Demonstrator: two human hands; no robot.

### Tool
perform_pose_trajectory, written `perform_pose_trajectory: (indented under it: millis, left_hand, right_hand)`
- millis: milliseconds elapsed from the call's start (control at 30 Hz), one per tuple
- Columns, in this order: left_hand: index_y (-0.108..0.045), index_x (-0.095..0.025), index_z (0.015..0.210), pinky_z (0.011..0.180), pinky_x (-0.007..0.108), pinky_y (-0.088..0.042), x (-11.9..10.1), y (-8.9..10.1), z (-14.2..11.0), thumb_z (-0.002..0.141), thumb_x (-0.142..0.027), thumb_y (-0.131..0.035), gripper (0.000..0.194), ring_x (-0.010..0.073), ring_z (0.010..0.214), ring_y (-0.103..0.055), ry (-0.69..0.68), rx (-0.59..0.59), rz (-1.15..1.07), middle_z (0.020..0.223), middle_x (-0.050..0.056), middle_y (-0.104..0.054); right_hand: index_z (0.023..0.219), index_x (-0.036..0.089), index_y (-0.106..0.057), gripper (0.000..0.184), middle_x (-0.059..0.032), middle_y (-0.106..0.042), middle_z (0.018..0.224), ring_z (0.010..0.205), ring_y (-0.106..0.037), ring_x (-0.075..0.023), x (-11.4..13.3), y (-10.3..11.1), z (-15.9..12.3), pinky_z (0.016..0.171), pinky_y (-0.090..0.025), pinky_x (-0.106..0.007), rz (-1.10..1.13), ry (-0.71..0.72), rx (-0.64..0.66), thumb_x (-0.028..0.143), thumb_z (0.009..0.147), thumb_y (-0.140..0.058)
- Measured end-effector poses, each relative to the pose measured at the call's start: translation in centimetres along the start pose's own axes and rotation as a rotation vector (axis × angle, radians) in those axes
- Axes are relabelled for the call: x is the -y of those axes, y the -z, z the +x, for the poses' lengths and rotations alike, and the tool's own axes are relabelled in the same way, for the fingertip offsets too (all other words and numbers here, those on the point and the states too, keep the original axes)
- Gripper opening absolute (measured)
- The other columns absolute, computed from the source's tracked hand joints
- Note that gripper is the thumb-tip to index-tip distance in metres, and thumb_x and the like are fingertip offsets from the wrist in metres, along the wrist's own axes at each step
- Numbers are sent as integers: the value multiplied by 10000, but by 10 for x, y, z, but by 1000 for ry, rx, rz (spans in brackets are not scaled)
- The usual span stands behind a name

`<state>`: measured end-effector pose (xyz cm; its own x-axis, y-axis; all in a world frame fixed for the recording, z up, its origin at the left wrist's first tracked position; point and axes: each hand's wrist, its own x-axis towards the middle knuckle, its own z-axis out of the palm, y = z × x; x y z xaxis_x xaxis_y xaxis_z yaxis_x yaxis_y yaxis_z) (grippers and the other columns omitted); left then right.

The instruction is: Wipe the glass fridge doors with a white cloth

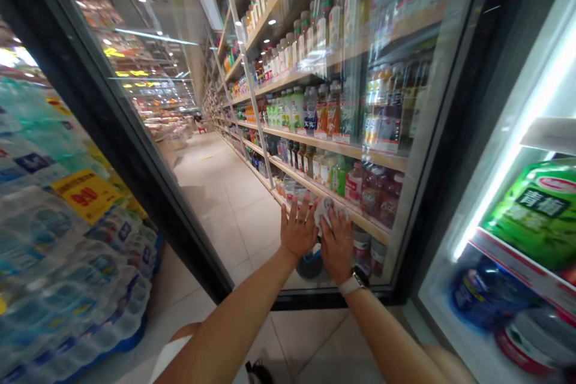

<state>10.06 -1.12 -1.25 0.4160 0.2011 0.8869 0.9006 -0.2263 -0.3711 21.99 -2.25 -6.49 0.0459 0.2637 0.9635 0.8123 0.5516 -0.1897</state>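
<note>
In the head view, both bare hands reach forward to the pane of a glass door (202, 192) edged by a thick black frame (141, 168). The left hand (297, 229) lies against the glass with its fingers stretched out and slightly apart, holding nothing. The right hand (337, 246), just beside it, is clamped on a crumpled white cloth (324, 211), which it presses to the glass low in the pane; part of the cloth shows between the two hands. A watch (359, 279) with a pale band circles the right wrist. Rows of bottles (297, 108) on shelves appear in the glass; whether mirrored or seen through it, I cannot tell. To the left of the door, packs of bottled water (99, 276) are stacked beside a yellow price sign (85, 195). To the right, a bright light strip (508, 155) runs along the edge of a cabinet, where a green bottle (535, 210) sits above a blurred blue bottle (486, 297). Pale tiles cover the floor (301, 336) below the door.
</note>
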Motion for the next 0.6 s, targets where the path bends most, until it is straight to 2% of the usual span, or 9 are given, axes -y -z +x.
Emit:
perform_pose_trajectory:
  millis: [67,133,200,267,300,400,500,600]
  left_hand:
    - [-439,-172,1450,1220,497,-92,3,4,1,872,-301,-505,596,289,1504,-110,-7,13,-20,1545,106,-368]
    - [-433,-186,1455,1221,471,-119,15,14,5,883,-289,-504,585,277,1497,-152,-53,61,-43,1529,100,-397]
    - [-412,-243,1467,1220,407,-152,38,27,10,902,-267,-499,573,232,1477,-242,-172,141,-75,1509,70,-437]
    - [-352,-323,1489,1216,323,-151,69,39,15,920,-221,-480,592,147,1431,-344,-332,207,-116,1483,20,-480]
    - [-324,-342,1497,1226,350,-112,84,44,17,934,-248,-479,591,146,1421,-364,-322,208,-110,1482,22,-483]
    - [-306,-327,1506,1226,488,-57,114,50,18,914,-426,-545,646,249,1465,-277,-194,135,-63,1519,73,-427]
    - [-288,-326,1511,1219,528,-51,115,50,15,901,-464,-558,682,285,1481,-225,-161,115,-44,1544,76,-385]
    - [-255,-330,1521,1223,515,-43,106,53,13,907,-442,-553,691,277,1479,-229,-151,131,-50,1549,68,-374]
  right_hand:
    - [1398,248,-504,528,-87,-495,1480,1474,-268,-230,-6,5,2,1207,-246,-516,-10,73,47,65,909,-428]
    - [1360,264,-544,513,-73,-508,1470,1474,-266,-208,-19,14,10,1218,-228,-488,-43,116,83,51,909,-427]
    - [1357,277,-549,517,-70,-491,1484,1476,-260,-211,-35,27,20,1218,-218,-502,-89,86,88,47,916,-407]
    - [1387,278,-520,527,-80,-447,1515,1483,-240,-231,-52,41,31,1204,-227,-542,-128,10,59,60,926,-388]
    - [1406,273,-499,527,-89,-421,1531,1487,-227,-244,-61,48,36,1194,-235,-563,-140,-32,38,73,934,-380]
    - [1459,230,-433,511,-129,-352,1564,1495,-188,-281,-80,63,49,1169,-239,-617,-156,-139,-54,133,961,-367]
    - [1502,176,-354,523,-169,-293,1582,1495,-179,-304,-85,66,60,1157,-247,-632,-150,-251,-194,184,979,-355]
    - [1531,189,-287,550,-158,-276,1592,1493,-191,-301,-66,53,64,1162,-259,-614,-115,-284,-232,186,984,-342]
